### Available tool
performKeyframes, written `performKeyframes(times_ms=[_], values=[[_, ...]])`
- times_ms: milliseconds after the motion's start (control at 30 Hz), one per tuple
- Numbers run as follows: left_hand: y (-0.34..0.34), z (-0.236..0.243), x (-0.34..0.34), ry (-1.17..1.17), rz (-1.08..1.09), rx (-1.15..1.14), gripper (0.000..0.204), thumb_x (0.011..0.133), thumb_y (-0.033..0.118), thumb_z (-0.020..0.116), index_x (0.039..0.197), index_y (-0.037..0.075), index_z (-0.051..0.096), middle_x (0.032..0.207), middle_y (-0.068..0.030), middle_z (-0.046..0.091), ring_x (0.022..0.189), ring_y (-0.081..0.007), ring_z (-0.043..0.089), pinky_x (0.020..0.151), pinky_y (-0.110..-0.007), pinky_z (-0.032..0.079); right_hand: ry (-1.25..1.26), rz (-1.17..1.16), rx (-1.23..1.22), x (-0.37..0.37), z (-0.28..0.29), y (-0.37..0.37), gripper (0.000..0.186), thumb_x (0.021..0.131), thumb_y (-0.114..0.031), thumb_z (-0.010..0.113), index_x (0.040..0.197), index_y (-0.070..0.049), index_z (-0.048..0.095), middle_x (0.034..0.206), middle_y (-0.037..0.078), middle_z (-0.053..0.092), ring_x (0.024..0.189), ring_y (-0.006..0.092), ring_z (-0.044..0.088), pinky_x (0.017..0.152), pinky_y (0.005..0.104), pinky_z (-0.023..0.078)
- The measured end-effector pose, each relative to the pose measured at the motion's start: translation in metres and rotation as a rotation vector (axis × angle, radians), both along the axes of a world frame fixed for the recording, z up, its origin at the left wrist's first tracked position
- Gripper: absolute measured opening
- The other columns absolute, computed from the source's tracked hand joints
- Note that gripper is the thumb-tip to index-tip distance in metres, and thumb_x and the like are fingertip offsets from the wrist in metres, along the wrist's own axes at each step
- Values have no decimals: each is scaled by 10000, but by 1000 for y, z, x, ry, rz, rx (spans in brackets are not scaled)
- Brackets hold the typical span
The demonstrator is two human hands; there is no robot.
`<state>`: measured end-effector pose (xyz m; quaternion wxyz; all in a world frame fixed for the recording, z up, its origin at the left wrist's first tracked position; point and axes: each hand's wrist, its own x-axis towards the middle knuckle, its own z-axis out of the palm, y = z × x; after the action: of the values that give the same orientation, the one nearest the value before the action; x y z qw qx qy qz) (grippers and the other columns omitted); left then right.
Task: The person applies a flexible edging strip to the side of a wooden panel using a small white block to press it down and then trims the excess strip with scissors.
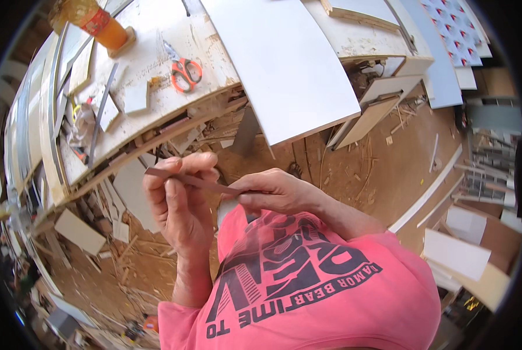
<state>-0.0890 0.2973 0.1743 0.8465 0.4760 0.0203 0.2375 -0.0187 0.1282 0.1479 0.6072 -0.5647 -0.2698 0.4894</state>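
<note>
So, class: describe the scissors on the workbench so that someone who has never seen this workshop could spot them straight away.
Start at the long pale workbench that curves across the top left, above the two hands. Near its front edge, left of the big white panel, lie the scissors. Their bright orange loop handles set them apart from the white offcuts and grey strips around them.

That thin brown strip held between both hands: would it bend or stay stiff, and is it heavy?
The thin brown strip probably weighs little: the left hand and right hand hold it with fingertips only. It looks straight between them, so likely somewhat stiff, though being so thin it may flex or snap if pressed.
</note>
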Motion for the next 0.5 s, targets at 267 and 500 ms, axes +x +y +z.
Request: performKeyframes(times_ms=[267,500], values=[[-159,-56,-9,408,57,119,187,997,152,479,1122,31,548,1128,-133,626,969,-179,618,845,-317,492,-833,-285,-194,19,-54,-167,239,874,-89,633,1114,-78,630,790,110,622,655,266,618,605,354,512],[-227,-142,21,621,190,-283,224,996,206,496,1134,36,544,1041,-84,638,883,-137,616,760,-280,513,-1082,-178,-352,41,-112,-224,224,888,-78,594,1111,-73,612,752,121,573,665,319,593,582,412,477]])
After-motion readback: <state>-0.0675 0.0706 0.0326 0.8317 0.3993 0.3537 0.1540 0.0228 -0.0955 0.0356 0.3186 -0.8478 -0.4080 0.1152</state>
